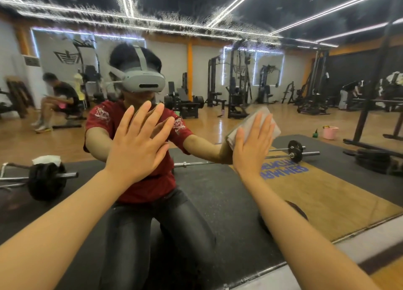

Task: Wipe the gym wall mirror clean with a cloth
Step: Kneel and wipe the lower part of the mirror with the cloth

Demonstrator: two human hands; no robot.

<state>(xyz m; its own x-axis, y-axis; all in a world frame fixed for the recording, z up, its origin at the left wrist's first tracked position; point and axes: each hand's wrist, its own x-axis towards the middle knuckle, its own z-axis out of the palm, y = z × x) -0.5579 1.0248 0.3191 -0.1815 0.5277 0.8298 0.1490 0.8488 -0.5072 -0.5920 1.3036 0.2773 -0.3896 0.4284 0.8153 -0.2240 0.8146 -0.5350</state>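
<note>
We face the broad, glossy gym wall mirror (229, 202), speckled with droplets along its top. Our left hand (139, 145) lies flat against the glass, its grip released. Our right hand (253, 145) presses the folded grey-white cloth (265, 123) to the mirror, fingers straight, its long axis slanting up-right.

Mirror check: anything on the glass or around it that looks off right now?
Yes. A ragged band of droplets or spray residue runs across the top of the mirror, above both hands. The right hand presses the cloth flat much lower; the left hand is bare, palm on the glass, which may leave prints.
</note>
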